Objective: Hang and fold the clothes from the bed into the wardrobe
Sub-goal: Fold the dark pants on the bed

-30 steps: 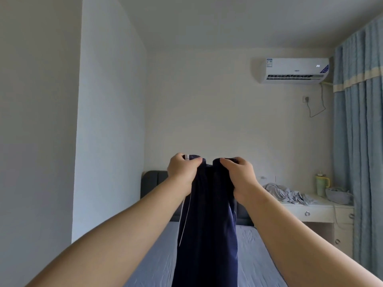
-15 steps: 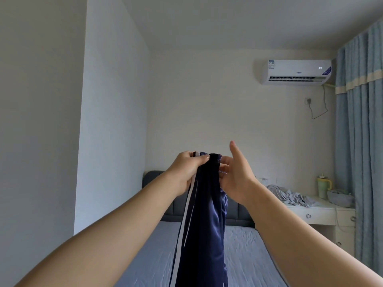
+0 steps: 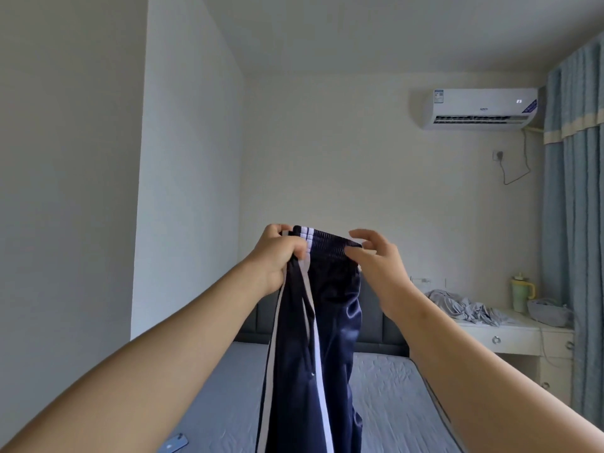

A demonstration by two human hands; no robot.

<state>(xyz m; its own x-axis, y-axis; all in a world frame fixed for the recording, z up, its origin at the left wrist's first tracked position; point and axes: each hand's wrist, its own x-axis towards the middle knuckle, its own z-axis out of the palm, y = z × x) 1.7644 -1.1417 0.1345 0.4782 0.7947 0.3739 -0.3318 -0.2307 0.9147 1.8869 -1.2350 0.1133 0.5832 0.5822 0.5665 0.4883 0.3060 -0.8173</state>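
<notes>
- The left hand [image 3: 277, 256] is clamped on the left end of the waistband [image 3: 327, 245], fingers curled tight over the white stripes, and looks to carry most of the load
- The right hand [image 3: 376, 263] sits at the waistband's right end with fingers curved and spread; its lower fingers touch the elastic, but I cannot tell whether they pinch it
- The navy trousers [image 3: 330, 322] hang from that waistband at the centre of the frame, legs running out past the bottom edge, above the bed [image 3: 392, 387]
- Judging by the sheen and loose folds, the cloth is light, soft and slippery; it would likely slide out of a lax pinch and hold no crease by itself
- The ribbed elastic seems the best place to take hold, being thicker and less slick than the legs; a firm pinch at each end would stretch it flat for folding or hanging
- A thin cord [image 3: 309, 338] dangling beside the stripes could snag or trail
- Further out: a dark headboard [image 3: 376, 322] behind, a phone [image 3: 173, 443] on the bed at lower left, a white desk [image 3: 510, 328] at right bearing a crumpled grey garment [image 3: 464, 305]
</notes>
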